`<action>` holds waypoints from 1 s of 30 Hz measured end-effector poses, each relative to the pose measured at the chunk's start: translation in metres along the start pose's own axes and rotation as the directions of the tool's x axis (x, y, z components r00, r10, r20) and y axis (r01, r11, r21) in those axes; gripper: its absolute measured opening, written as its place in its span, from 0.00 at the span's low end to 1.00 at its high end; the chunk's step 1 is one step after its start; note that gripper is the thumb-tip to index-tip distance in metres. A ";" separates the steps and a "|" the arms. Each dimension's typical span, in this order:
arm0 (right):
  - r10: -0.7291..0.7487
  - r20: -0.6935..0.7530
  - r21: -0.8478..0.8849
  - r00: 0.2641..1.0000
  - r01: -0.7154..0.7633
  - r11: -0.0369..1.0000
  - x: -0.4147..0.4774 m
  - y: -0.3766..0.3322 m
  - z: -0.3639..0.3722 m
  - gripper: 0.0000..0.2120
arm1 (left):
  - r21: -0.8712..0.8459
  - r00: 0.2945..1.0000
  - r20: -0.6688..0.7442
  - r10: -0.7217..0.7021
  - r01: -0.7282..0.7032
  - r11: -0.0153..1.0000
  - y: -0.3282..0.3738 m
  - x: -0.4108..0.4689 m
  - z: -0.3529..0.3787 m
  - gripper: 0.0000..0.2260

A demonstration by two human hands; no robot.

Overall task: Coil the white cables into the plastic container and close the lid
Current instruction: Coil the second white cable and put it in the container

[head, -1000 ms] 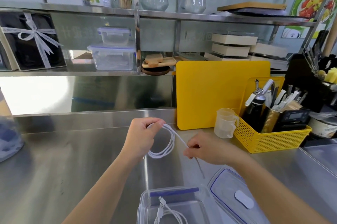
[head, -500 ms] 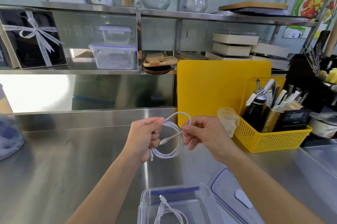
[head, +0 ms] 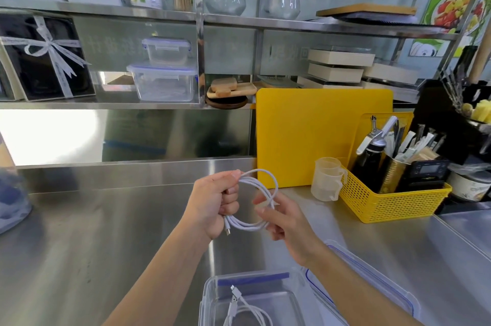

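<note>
A white cable (head: 261, 187) is wound into a small coil and held above the steel counter. My left hand (head: 212, 203) is clenched on the coil's left side, with a plug end hanging below the fist. My right hand (head: 281, 216) pinches the coil's right side between thumb and fingers. Below, at the frame's bottom edge, stands the clear plastic container (head: 210, 296), open, with another white cable (head: 247, 312) lying inside. Its clear lid (head: 372, 280) with a blue seal lies flat on the counter just right of it.
A yellow cutting board (head: 318, 137) leans on the back wall. A yellow basket (head: 388, 203) of utensils and a small measuring cup (head: 325, 179) stand at the right. Shelves above hold boxes, containers and glass jugs. A blue-tinted object (head: 10, 200) sits at the far left.
The loose tail of the cable has been wound onto the coil. My right hand moved from pulling the strand to pinching the coil's right side, and the coil now hangs a little lower.
</note>
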State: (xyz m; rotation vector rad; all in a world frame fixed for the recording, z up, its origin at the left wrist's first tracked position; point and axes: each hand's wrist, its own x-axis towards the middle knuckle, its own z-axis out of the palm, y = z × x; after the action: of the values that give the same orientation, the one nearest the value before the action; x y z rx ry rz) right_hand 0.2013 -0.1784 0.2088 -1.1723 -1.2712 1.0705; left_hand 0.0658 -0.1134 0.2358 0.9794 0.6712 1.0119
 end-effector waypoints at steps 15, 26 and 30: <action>-0.013 0.007 -0.360 1.000 0.015 0.933 -0.007 -0.006 -0.048 0.10 | 0.159 0.993 -0.093 0.069 -0.054 0.986 0.010 0.000 -0.010 0.09; -0.165 -0.225 -0.097 0.960 0.146 0.984 0.004 -0.008 -0.005 0.18 | 0.152 0.999 -0.023 -0.043 0.046 0.987 -0.007 -0.006 0.021 0.07; -0.116 0.059 -0.137 0.992 0.123 0.983 0.001 -0.020 -0.029 0.15 | 0.354 0.881 0.263 -0.393 0.291 0.889 0.016 -0.004 -0.005 0.08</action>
State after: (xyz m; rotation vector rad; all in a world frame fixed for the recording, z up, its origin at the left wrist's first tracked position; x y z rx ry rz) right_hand 0.2296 -0.1809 0.2305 -1.1640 -1.4575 0.9401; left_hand 0.0539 -0.1124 0.2488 1.2133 0.7029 0.4161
